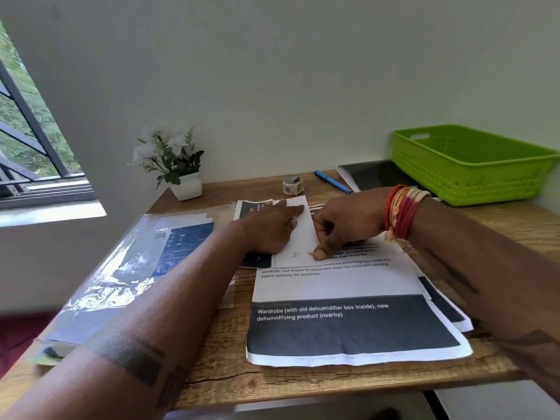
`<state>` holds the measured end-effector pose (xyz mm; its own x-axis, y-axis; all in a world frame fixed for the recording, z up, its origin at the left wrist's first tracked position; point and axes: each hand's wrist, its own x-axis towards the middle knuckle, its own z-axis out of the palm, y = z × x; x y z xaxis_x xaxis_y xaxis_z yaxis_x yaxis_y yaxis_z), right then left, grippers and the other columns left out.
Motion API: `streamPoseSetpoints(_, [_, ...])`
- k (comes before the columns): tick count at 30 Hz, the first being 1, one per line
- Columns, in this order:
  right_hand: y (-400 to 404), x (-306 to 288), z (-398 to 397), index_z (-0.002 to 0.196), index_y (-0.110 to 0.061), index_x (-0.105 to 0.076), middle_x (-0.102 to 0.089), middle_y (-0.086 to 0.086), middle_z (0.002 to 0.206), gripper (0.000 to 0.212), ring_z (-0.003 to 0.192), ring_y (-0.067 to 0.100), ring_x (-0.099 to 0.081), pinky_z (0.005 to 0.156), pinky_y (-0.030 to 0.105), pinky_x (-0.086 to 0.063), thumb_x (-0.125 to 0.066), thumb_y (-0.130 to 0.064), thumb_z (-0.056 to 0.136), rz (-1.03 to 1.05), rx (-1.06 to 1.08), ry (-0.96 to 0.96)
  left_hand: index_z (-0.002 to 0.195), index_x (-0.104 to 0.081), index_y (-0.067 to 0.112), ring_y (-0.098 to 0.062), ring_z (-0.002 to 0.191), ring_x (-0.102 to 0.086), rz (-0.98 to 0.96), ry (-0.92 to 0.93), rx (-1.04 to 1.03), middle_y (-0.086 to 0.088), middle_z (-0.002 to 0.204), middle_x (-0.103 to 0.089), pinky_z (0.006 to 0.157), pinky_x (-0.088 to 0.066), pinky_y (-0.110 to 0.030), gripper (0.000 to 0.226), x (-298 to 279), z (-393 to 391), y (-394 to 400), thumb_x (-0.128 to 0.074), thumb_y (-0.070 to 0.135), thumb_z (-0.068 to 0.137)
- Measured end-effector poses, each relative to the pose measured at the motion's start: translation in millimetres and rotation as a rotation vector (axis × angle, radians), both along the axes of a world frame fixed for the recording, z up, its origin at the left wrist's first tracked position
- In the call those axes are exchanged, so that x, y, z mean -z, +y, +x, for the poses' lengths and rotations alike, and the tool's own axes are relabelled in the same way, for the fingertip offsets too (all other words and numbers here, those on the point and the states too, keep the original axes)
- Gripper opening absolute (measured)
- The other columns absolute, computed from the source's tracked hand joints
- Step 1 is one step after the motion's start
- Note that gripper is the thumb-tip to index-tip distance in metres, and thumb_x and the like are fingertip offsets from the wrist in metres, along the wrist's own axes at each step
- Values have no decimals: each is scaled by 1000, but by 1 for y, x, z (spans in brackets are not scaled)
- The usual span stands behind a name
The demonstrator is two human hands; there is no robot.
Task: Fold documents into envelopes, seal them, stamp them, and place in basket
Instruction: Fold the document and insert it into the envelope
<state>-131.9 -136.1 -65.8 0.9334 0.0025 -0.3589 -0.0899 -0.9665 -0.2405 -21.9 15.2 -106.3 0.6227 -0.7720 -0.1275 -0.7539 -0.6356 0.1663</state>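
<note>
A folded white paper (303,234) lies on top of printed documents (348,316) in the middle of the wooden desk (218,374). My left hand (269,228) rests flat on the folded paper's left side, fingers stretched out. My right hand (342,228) has its fingers curled, with the thumb pressing down on the paper's lower right edge. A green plastic basket (466,165) stands at the far right. A small roll of patterned tape (292,185) sits behind the paper.
A clear plastic sleeve with a blue printed sheet (130,268) lies at the left. A white pot of flowers (181,168) stands at the back left. A blue pen (331,181) and a dark notebook (372,175) lie at the back by the basket.
</note>
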Motion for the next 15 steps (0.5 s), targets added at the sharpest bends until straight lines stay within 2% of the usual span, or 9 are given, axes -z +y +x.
streamPoseSetpoints(3, [1,-3,-2,98,-21,-66,-64,-1,90,38,79,12,-55,67,26,-47,-74,-54,80,10,-27,44,159,-14,39,-25,156,1,-3,2,-4,-1,170,-4,125,-7,-50,52,1,0,0,-27,37,109])
streamPoseSetpoints(7, [-3,-4,-4,96,-18,-66,-62,-2,82,42,74,13,-52,63,26,-45,-77,-53,78,57,-60,65,159,-13,40,-25,156,3,0,8,1,0,170,-1,125,-4,-50,52,0,-1,1,-27,36,109])
streamPoseSetpoints(10, [-12,-1,-6,88,-21,-64,-62,-6,73,34,65,9,-54,60,25,-46,-74,-53,81,208,-29,-61,160,-12,38,-25,156,4,0,5,-4,0,170,0,126,-3,-49,52,0,-1,1,-26,36,109])
streamPoseSetpoints(11, [-16,1,-6,89,-24,-65,-65,-8,76,29,67,8,-57,63,24,-48,-72,-51,84,238,-12,-141,160,-11,37,-25,156,4,1,1,-5,0,170,0,126,-3,-48,53,0,-1,1,-26,37,109])
streamPoseSetpoints(13, [-23,3,-3,101,-35,-69,-67,-12,91,16,77,3,-59,68,20,-46,-69,-45,90,178,-4,-279,161,-10,34,-25,156,5,6,-4,-8,0,170,1,126,-3,-48,54,0,-2,1,-26,37,109])
streamPoseSetpoints(15, [-26,6,-1,111,-43,-69,-61,-16,88,17,71,-2,-55,63,11,-39,-64,-40,94,121,-25,-306,161,-10,33,-25,156,5,12,-4,-8,-1,169,2,126,-3,-48,54,-1,-3,1,-26,37,110])
